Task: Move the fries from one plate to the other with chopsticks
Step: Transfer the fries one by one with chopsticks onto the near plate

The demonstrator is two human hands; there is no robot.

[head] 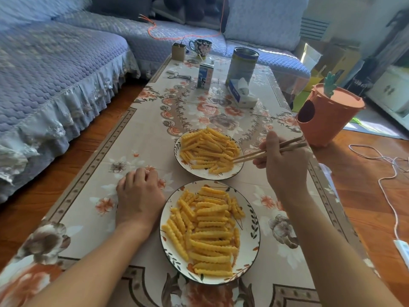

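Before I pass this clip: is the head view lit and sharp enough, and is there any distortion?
Head view: daylight from the far right, glare on the tin and floor; both plates evenly lit, fries crisp; chopsticks in the right hand sharp, left hand too; wide-angle bending curves the table edges; sofa corners soft.

A long low table (137,138) with a floral cloth stands on a reddish wooden floor (365,196). A quilted blue-grey sofa (55,69) wraps the left and far sides. Daylight falls from the far right.
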